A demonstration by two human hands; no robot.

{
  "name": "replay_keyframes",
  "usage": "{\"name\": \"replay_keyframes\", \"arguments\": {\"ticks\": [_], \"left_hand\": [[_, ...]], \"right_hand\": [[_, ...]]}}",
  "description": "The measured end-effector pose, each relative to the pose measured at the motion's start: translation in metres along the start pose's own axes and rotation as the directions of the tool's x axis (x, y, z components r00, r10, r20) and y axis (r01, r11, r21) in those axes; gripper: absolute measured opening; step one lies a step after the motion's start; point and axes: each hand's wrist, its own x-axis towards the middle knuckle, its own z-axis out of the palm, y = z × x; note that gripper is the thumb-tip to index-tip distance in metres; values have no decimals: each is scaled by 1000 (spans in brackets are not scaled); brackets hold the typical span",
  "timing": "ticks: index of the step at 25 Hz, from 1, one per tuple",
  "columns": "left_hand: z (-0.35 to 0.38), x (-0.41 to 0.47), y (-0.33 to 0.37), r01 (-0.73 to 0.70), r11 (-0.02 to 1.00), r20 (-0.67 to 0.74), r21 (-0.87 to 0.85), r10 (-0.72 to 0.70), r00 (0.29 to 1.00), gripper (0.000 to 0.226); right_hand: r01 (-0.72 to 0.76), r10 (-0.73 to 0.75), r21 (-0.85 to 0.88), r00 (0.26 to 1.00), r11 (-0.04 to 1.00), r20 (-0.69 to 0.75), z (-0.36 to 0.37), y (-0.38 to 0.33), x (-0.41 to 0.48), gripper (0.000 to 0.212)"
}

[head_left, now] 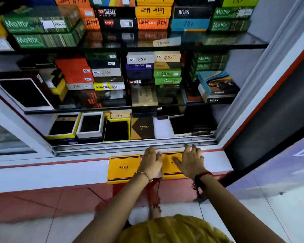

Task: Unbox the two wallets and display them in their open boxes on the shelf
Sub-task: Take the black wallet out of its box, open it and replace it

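Two yellow BALISI wallet boxes lie shut on the white ledge in front of the cabinet. The left box (124,168) is fully visible. The right box (169,165) is partly covered by both hands. My left hand (152,161) rests at the right box's left edge, fingers curled down over it. My right hand (189,161) lies flat over its right half, fingers spread toward the cabinet rail. Whether either hand grips the box cannot be told. No wallet is in sight.
The bottom shelf (162,129) holds open display boxes with dark wallets, a brown box (142,128) and a bare white gap beside it. A metal sliding-door rail (130,146) runs between ledge and shelf. Stacked boxes fill the glass shelves above. A cabinet wall (253,95) rises at right.
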Motion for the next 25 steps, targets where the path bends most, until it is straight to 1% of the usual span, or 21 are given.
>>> {"name": "replay_keyframes", "arguments": {"ticks": [2,4,5,6,8,10,11,13,15,17,19,22,23,24,25], "left_hand": [[9,2,-14,139,984,90,-112,-129,988,37],[17,1,-27,291,924,203,-250,-244,948,45],[22,3,-31,357,876,251,-325,-285,925,49],[25,3,-29,420,816,292,-398,-321,901,51],[28,6,-25,523,635,356,-569,-383,852,56],[29,5,-26,572,492,395,-656,-423,816,55],[29,4,-30,578,445,397,-684,-438,807,50],[27,0,-34,566,359,394,-742,-449,802,34],[28,-2,-36,576,308,436,-757,-417,797,26],[30,-5,-35,584,278,480,-763,-362,799,33],[31,-8,-35,579,234,516,-781,-279,810,41],[35,-11,-35,553,207,512,-807,-220,830,49],[36,-11,-35,545,189,504,-817,-225,834,49],[36,-11,-35,536,169,492,-828,-243,836,48],[34,-9,-36,526,153,476,-836,-271,836,47]], "right_hand": [[-87,70,124,988,989,134,11,0,-1,86],[-116,79,181,977,977,198,23,1,-3,97],[-105,67,184,977,977,202,29,1,-4,105],[-87,52,170,978,982,201,32,-1,-5,113],[-53,27,134,982,990,188,36,-1,-6,126],[-24,2,134,986,991,166,41,1,-8,131],[-10,-16,169,988,986,152,44,3,-8,130],[-9,-38,292,988,956,153,46,7,-6,125],[-24,-53,425,984,905,169,44,10,-4,118],[-21,-71,499,984,867,165,43,11,-6,111],[-24,-77,558,985,829,157,42,9,-7,104],[2,-128,657,981,754,144,40,11,-10,96],[24,-158,709,980,705,124,40,15,-11,89],[31,-181,781,978,624,106,39,19,-13,77],[20,-180,856,980,517,86,38,23,-14,63]]}}
